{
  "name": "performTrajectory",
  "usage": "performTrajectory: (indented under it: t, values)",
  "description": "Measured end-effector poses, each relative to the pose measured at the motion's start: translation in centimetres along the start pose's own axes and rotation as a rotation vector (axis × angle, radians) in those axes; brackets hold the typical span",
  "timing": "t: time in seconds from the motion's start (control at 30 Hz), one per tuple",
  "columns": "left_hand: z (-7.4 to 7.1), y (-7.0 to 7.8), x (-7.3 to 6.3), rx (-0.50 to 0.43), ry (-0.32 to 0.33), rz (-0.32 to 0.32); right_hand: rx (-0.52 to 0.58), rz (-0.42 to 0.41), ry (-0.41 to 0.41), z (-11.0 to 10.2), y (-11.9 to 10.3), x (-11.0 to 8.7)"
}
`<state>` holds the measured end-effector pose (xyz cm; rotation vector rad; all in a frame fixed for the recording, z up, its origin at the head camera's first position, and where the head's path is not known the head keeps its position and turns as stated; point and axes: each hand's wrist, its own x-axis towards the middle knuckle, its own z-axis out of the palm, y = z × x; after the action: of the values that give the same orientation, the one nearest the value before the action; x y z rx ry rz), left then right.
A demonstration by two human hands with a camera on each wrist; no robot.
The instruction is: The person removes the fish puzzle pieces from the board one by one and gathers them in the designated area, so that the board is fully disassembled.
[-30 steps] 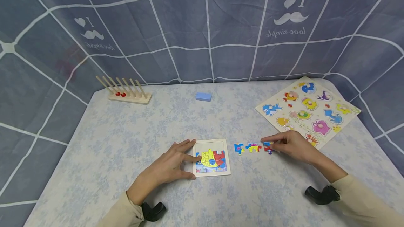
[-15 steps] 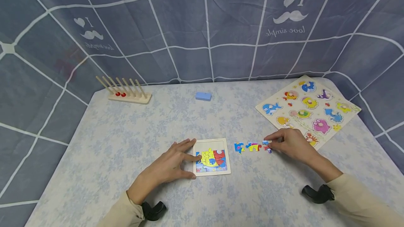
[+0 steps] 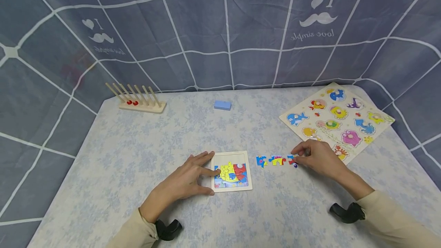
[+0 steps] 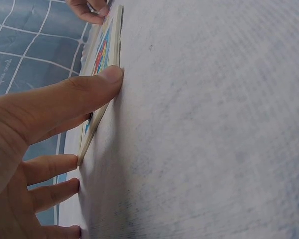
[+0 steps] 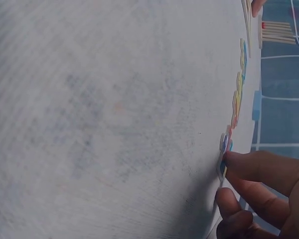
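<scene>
My left hand (image 3: 187,177) rests at the left side of a small wooden jigsaw tray (image 3: 231,157), partly filled with a yellow, red and blue picture. Its index finger lies over the laid pieces; in the left wrist view the thumb (image 4: 109,74) presses the tray's near edge. To the right of the tray, two loose jigsaw pieces, a blue-and-yellow one (image 3: 261,161) and a yellow-and-red one (image 3: 277,160), lie in a row. At the row's right end, my right hand (image 3: 318,160) pinches a blue-and-red jigsaw piece (image 3: 291,159), partly hidden by the fingers.
A sea-animal knob puzzle board (image 3: 330,135) lies at the right, just beyond my right hand. A blue block (image 3: 222,105) is near the table's back edge. At the back left stands a wooden peg rack (image 3: 151,106) with two red beads.
My right index finger has drawn back a little to the right, and the fingers sit closer around the blue-and-red piece. The left hand and the tray stay in place.
</scene>
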<state>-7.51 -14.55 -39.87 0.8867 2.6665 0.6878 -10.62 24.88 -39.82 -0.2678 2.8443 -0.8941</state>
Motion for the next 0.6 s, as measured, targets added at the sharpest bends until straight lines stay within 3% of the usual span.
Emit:
performTrajectory:
  t: [0.13,0.37,0.6]
  values:
    - [0.0,0.0,0.0,-0.002,0.002,0.0,-0.002,-0.016,0.005,0.0,-0.1,-0.1]
    - [-0.1,0.1,0.0,-0.004,-0.002,0.004,-0.011,-0.084,0.113,0.3,-1.3,-0.2]
    - [-0.1,0.1,0.0,-0.009,-0.001,0.007,0.017,-0.223,0.043,2.7,-4.7,0.7]
